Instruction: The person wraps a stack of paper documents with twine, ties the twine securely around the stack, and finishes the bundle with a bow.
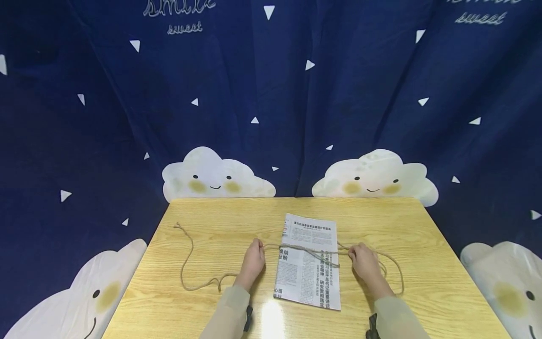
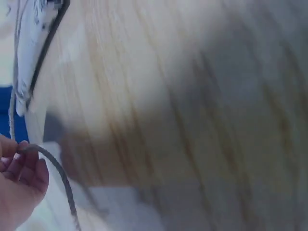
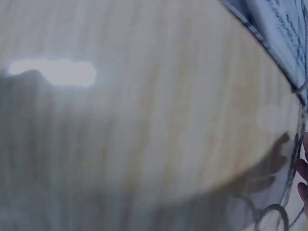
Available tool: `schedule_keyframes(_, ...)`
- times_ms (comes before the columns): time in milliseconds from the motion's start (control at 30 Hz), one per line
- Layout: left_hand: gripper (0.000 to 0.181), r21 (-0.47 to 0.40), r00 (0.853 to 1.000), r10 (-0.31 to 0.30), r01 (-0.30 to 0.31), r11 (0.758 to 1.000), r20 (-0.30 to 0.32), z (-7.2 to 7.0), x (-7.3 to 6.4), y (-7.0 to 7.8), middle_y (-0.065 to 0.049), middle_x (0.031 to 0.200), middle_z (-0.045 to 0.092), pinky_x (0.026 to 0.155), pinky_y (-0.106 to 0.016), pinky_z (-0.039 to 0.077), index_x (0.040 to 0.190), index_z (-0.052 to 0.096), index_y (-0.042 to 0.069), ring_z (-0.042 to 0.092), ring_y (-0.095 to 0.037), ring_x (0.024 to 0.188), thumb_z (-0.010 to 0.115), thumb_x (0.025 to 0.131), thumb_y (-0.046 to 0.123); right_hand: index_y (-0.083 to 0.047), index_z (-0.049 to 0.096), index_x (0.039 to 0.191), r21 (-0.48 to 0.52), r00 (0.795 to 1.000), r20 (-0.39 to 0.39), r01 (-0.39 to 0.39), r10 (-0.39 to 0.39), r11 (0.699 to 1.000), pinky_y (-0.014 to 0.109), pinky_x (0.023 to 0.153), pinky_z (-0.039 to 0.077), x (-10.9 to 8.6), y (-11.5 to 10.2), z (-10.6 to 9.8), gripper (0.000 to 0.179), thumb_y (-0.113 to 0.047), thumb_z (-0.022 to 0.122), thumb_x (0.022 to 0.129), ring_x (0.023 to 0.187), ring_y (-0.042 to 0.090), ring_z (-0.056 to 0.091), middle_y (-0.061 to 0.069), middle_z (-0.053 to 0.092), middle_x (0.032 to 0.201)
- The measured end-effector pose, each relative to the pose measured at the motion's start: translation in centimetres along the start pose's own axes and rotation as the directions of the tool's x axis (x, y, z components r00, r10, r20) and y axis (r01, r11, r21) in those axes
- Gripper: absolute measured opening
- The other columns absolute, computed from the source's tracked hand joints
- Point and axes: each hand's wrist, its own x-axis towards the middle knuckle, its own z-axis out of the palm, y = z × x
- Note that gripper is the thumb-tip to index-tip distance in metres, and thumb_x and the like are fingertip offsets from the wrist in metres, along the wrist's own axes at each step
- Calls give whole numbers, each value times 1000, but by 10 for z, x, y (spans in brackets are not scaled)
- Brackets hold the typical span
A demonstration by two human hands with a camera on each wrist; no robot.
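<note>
One beige cord (image 1: 296, 247) curls loose at the left, reaches the left hand (image 1: 253, 259), pinched between thumb and fingers, crosses the folded newspaper (image 1: 301, 280) lying centrally, and meets the right hand (image 1: 365, 262), also pinching it. It already lies over the paper, but no finished knot shows. Beneath is a wooden table (image 1: 237, 219); beyond, a dark-blue curtain (image 1: 279, 84).

The newspaper (image 1: 302, 278) lies on the table (image 1: 237, 214), the curtain (image 1: 279, 94) behind both. The rope (image 1: 292, 246) crosses over the newspaper from side to side; whether it also runs underneath is hard to tell. The left hand (image 1: 254, 259) is left of the newspaper, the right hand (image 1: 365, 262) right of it. Beyond each hand, more rope lies on the table.
</note>
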Motion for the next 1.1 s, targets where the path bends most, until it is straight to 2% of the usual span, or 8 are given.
schedule_keyframes(133,7,-32,997,61,-59,998,46,3,-7,12,-10,82,56,67,-33,52,91,55,-4,57,-22,77,50,88,0,2,58,92,52,1000,-22,20,-19,998,43,69,49,15,-7,-3,8,-5,57,88,75,25,56,10,55,82)
schedule_keyframes(333,11,8,982,71,-74,997,175,7,-26,38,2,64,49,46,-19,43,76,55,7,46,-8,56,53,86,7,0,50,99,100,1000,23,4,-7,995,36,56,49,38,-22,-8,9,-6,48,93,63,21,54,10,57,73)
schedule_keyframes(433,12,82,971,123,-142,986,207,10,-38,50,3,60,49,42,-17,40,74,54,9,44,-5,50,55,85,7,2,52,107,84,998,60,25,-30,996,41,64,52,46,-27,-9,17,-9,48,94,73,29,60,16,62,85)
schedule_keyframes(567,7,199,952,219,-262,944,213,18,-54,62,-1,61,55,43,-19,41,75,56,6,49,-9,50,57,82,5,1,60,112,64,988,115,98,-105,993,50,84,48,51,-31,-7,24,-10,52,92,96,39,59,20,63,104)
schedule_keyframes(667,7,282,943,236,-299,912,237,24,-65,67,-3,59,55,41,-21,41,74,57,5,51,-13,49,57,81,4,-2,64,107,57,977,99,186,-191,981,50,83,48,49,-30,-1,21,-12,52,93,91,39,61,20,65,100)
schedule_keyframes(767,9,331,939,224,-305,893,261,28,-71,70,-3,57,51,40,-22,39,69,57,4,48,-13,48,58,79,3,-3,65,106,82,971,107,208,-216,975,51,82,48,42,-30,3,21,-11,50,93,90,40,61,20,65,99)
schedule_keyframes(933,9,391,941,236,-318,864,244,27,-67,64,-9,72,62,51,-26,50,69,62,3,59,-19,62,58,77,3,-2,62,112,87,978,179,91,-105,992,54,87,45,36,-33,3,25,-11,49,93,97,41,58,22,63,106)
schedule_keyframes(1100,11,427,950,229,-301,853,212,21,-52,48,-10,102,67,73,-34,55,86,69,5,63,-25,96,60,80,7,-3,67,100,-41,980,98,181,-176,983,46,76,52,31,-35,5,16,-6,56,88,82,34,64,16,67,88)
